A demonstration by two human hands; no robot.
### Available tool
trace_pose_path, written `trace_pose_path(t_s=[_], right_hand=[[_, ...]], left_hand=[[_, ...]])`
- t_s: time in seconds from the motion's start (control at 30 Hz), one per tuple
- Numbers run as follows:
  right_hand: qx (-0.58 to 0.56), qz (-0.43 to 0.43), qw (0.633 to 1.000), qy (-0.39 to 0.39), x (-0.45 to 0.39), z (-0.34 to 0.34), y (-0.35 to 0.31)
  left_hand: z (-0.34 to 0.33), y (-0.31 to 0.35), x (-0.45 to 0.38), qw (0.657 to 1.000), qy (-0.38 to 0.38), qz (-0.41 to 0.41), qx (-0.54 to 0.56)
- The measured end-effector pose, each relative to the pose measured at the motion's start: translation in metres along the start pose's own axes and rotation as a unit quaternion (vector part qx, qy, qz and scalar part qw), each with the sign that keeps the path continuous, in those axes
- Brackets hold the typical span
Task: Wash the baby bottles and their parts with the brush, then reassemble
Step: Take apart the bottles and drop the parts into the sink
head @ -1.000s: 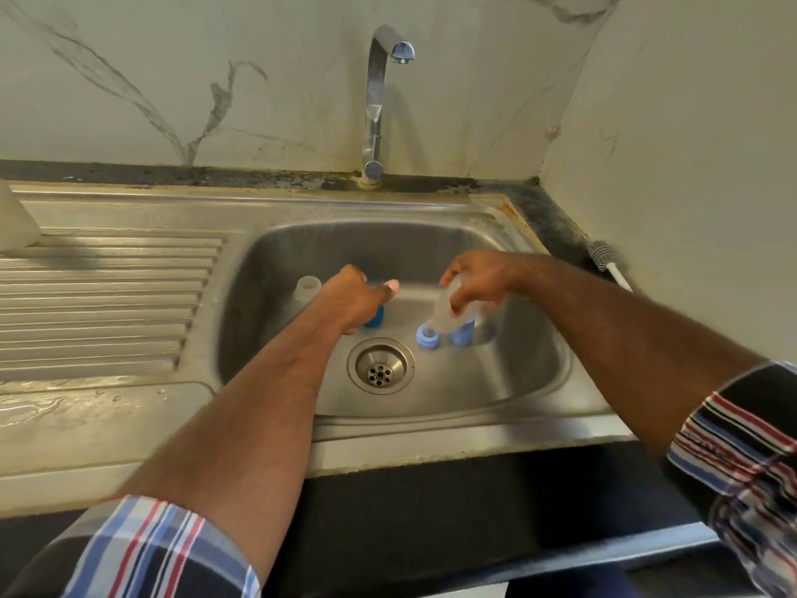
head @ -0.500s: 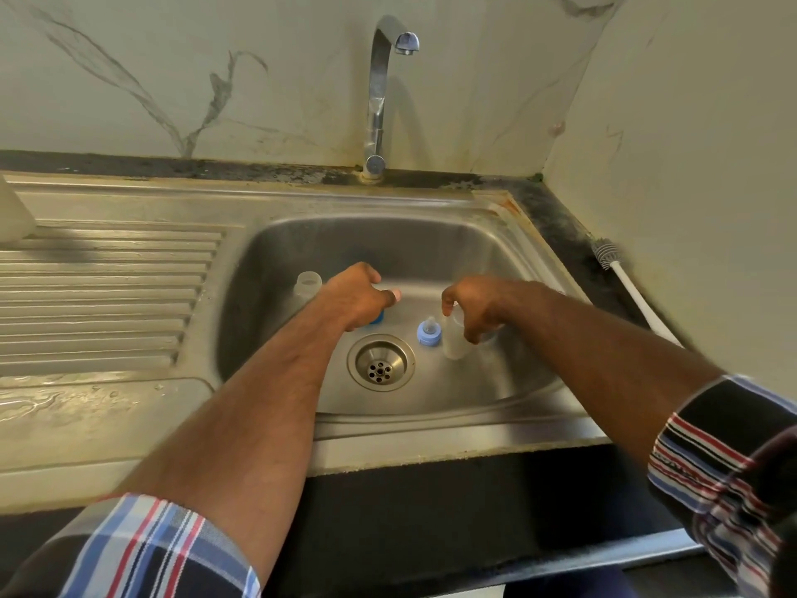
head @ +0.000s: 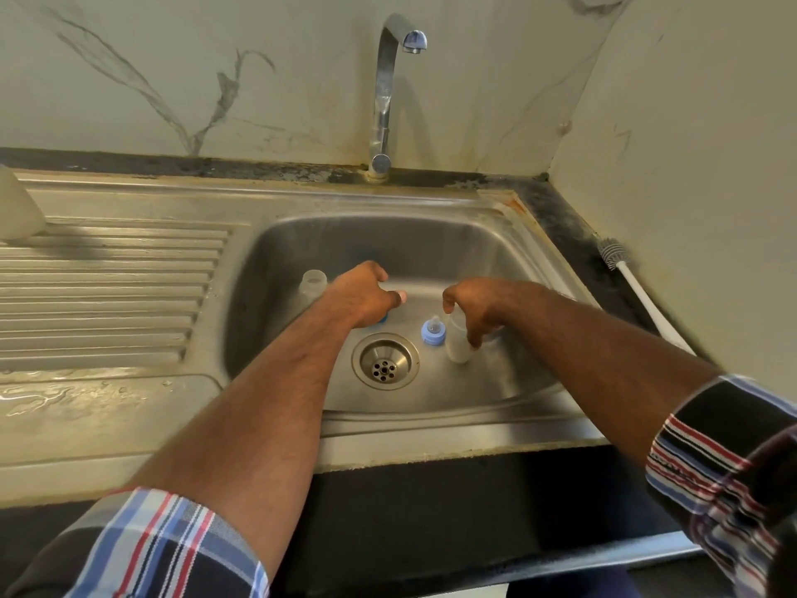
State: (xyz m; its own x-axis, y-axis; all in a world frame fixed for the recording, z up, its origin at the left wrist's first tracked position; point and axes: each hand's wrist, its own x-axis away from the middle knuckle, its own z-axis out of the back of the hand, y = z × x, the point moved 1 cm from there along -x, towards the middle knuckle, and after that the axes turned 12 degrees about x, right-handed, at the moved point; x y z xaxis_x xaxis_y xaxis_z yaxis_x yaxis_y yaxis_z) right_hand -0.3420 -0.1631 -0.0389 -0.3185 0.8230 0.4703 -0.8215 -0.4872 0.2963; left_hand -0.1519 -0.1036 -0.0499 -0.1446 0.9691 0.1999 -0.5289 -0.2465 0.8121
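Both my hands reach down into the steel sink (head: 509,269). My right hand (head: 474,310) grips a clear baby bottle (head: 458,343) that stands upright on the basin floor right of the drain (head: 385,361). A blue collar with its teat (head: 433,331) sits just left of that bottle. My left hand (head: 360,297) is closed over a blue part (head: 382,318), mostly hidden under the palm. A second clear bottle (head: 311,287) rests against the basin's left wall. The white-handled bottle brush (head: 627,280) lies on the dark counter at the right.
The tap (head: 388,92) rises behind the basin with no water running. A ribbed draining board (head: 103,291) spreads to the left, wet near the front. A pale plastic object (head: 15,207) sits at the far left edge. A wall closes the right side.
My right hand tipped the clear bottle from a tilt to upright and set it down on the basin floor beside the blue collar. My left hand stayed over the blue part.
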Motion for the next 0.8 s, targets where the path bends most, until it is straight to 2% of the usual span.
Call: trace_pose_path(t_s=[0.2, 0.33, 0.57, 0.7, 0.8], right_hand=[[-0.003, -0.009, 1.0, 0.027, 0.008, 0.002, 0.0], [0.013, -0.025, 0.996, 0.081, 0.027, 0.013, -0.004], [-0.004, -0.048, 0.976, 0.21, 0.048, 0.054, -0.056], [-0.042, -0.011, 0.963, 0.266, 0.054, 0.091, -0.114], [-0.064, 0.027, 0.953, 0.296, 0.056, 0.117, -0.162]], left_hand=[[0.001, 0.002, 0.001, 1.0, 0.008, -0.012, -0.002], [0.005, 0.009, 0.01, 0.999, 0.027, -0.038, 0.006], [0.044, 0.017, 0.034, 0.982, 0.156, -0.103, 0.002], [0.088, 0.0, 0.058, 0.966, 0.219, -0.126, -0.047], [0.132, -0.033, 0.076, 0.957, 0.265, -0.105, -0.052]])
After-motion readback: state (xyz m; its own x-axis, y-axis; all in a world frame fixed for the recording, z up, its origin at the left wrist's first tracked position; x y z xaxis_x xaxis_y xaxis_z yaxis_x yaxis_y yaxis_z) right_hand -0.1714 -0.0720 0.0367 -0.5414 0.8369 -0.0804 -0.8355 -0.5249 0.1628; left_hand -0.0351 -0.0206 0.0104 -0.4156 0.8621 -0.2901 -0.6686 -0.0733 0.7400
